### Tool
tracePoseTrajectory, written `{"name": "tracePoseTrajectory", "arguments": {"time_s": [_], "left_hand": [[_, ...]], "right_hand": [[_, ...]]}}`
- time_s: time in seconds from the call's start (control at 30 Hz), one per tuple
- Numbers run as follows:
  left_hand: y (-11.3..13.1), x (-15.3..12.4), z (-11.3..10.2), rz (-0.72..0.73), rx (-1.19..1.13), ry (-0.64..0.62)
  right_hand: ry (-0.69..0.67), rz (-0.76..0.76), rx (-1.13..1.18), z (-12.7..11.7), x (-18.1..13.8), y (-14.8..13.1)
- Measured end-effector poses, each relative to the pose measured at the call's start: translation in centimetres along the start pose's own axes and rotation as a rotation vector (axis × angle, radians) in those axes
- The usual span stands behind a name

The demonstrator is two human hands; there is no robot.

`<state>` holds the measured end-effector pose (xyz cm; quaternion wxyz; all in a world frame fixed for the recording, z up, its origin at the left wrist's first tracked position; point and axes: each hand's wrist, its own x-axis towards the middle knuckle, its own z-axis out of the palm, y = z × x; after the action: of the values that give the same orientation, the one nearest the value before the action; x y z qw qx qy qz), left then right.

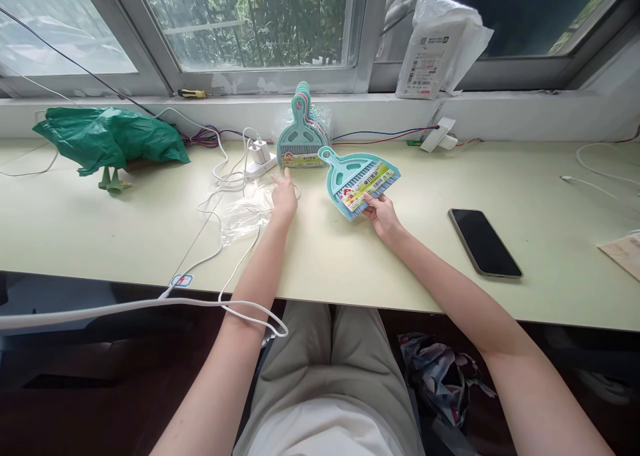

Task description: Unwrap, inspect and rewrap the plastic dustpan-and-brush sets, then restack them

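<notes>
My right hand [384, 217] is closed on the lower edge of a mint-green mini dustpan and brush set [353, 166], held tilted above the table with its label facing up. A stack of similar dustpan sets [301, 133], mint-green in front with a pink one behind, leans upright against the wall under the window. Just in front of that stack is my left hand [285, 195], its fingers apart and holding nothing. Crumpled clear plastic wrap [245, 213] lies on the table left of this hand.
White cables [220, 176] run from a power strip [263, 165] across the table and past my left forearm. A green plastic bag [115, 139] sits at the left, a phone [485, 243] at the right. On the sill are a screwdriver [193, 93] and a white package [433, 49].
</notes>
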<state>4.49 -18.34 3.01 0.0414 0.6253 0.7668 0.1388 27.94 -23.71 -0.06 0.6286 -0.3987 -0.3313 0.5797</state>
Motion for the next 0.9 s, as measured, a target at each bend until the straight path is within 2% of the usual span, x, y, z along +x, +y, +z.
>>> {"name": "tracePoseTrajectory", "arguments": {"time_s": [0.2, 0.33, 0.43, 0.5, 0.6, 0.7, 0.8, 0.9], "left_hand": [[0.4, -0.1, 0.8, 0.133, -0.017, 0.0], [1.8, -0.1, 2.2, 0.354, -0.284, 0.085], [3.7, -0.6, 3.5, 0.579, -0.519, 0.035], [4.5, -1.1, 3.9, 0.66, -0.578, 0.026], [4.5, -1.3, 3.3, 0.636, -0.505, 0.115], [3.0, -1.0, 2.2, 0.501, -0.212, 0.182], [1.3, -0.1, 1.4, 0.421, 0.021, 0.101], [0.2, 0.6, 1.1, 0.365, 0.063, 0.018]], "right_hand": [[0.022, -0.009, 0.02, -0.1, 0.1, -0.2], [0.055, -0.009, 0.04, -0.1, 0.2, -0.3], [0.107, -0.023, 0.056, -0.3, 0.4, -0.5], [0.138, -0.032, 0.062, -0.5, 0.5, -0.5], [0.157, -0.048, 0.074, -0.9, 0.8, -0.7], [0.153, -0.06, 0.081, -1.1, 0.9, -1.0], [0.143, -0.033, 0.055, -1.2, 0.9, -1.4], [0.103, 0.009, -0.008, -1.0, 0.6, -1.7]]}}
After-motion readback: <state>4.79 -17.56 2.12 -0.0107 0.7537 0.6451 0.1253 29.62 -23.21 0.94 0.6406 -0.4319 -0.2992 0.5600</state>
